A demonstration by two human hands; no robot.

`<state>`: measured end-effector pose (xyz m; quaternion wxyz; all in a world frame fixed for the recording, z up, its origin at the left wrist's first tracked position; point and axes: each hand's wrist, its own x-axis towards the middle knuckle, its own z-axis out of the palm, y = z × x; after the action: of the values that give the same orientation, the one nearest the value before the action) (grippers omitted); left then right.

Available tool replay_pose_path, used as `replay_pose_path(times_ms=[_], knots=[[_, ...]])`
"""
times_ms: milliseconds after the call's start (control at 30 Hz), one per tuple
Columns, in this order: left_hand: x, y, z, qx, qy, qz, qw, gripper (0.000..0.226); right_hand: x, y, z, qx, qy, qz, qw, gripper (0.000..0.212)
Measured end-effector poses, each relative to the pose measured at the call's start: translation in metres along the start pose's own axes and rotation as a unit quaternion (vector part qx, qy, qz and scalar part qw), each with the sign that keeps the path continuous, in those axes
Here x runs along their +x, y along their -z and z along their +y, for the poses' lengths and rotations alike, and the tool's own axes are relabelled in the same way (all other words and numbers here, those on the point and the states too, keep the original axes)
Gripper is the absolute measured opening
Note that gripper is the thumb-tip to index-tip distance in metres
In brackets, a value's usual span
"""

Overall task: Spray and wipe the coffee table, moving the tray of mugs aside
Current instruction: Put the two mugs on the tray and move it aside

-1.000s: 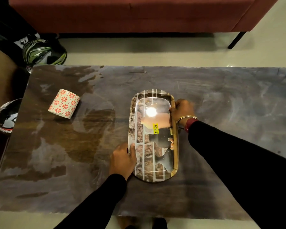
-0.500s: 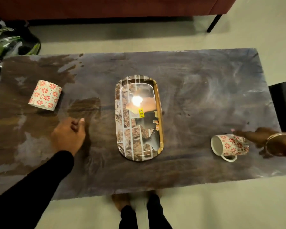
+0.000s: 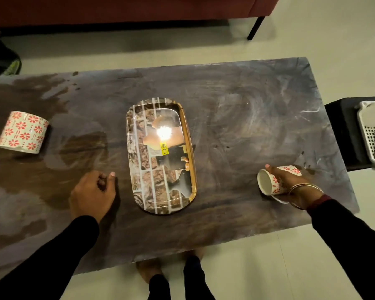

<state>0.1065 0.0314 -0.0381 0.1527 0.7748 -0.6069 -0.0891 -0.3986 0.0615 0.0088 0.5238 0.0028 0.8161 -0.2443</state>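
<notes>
- Coffee table (image 3: 236, 105): dark top streaked with wipe smears and damp patches; judged already sprayed and wiped, so the step in hand looks like restocking the tray.
- Tray (image 3: 162, 156): lies empty at table centre, long axis pointing away from the person, glossy (lamp glare on it).
- Left-side mug (image 3: 23, 132): on its side near the table's left end, well apart from both hands.
- Right-side mug (image 3: 275, 179): also on its side near the right front corner, mouth facing the tray.
- Right hand (image 3: 290, 182): fingers curled over this mug's body, gripping it; whether it is lifted clear, cannot tell.
- Left hand (image 3: 93, 195): loosely curled, holding nothing, just left of the tray.
- Next move, as judged: raise the mug, turn it upright, set it on the tray.
</notes>
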Motion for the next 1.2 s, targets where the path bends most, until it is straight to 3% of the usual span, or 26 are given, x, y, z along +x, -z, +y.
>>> replay_pose_path(times_ms=[233,367,433,500,533,633,767,1067,1200], knots=[[-0.005,-0.013,0.003,-0.01,-0.022,0.003,1.0,0.033,0.012,-0.012,0.015,0.067,0.009,0.044,0.997,0.052],[-0.005,-0.017,0.0,-0.014,-0.028,0.019,0.999,0.033,0.0,-0.026,0.01,0.107,0.023,0.086,0.99,0.039],[-0.002,-0.017,-0.004,-0.018,-0.036,0.032,0.999,0.033,-0.012,-0.037,0.01,0.117,0.093,0.17,0.974,0.065],[0.003,-0.016,-0.009,-0.02,-0.043,0.042,0.998,0.034,-0.027,-0.053,0.014,0.008,0.217,0.248,0.944,0.093],[0.004,-0.015,-0.011,-0.018,-0.045,0.044,0.998,0.034,-0.035,-0.062,0.015,-0.043,0.285,0.247,0.925,0.097],[0.005,-0.012,-0.014,-0.015,-0.046,0.047,0.998,0.033,-0.06,-0.099,0.018,-0.114,0.466,0.154,0.864,0.102],[0.003,-0.006,-0.01,-0.028,-0.039,0.03,0.998,0.032,-0.081,-0.155,0.023,-0.144,0.603,0.031,0.784,0.103],[-0.005,-0.013,-0.006,-0.048,-0.057,0.041,0.996,0.032,-0.082,-0.236,0.056,-0.227,0.701,-0.069,0.673,0.09],[-0.011,-0.013,-0.012,-0.064,-0.061,0.042,0.995,0.031,-0.074,-0.248,0.076,-0.24,0.702,-0.053,0.669,0.093]])
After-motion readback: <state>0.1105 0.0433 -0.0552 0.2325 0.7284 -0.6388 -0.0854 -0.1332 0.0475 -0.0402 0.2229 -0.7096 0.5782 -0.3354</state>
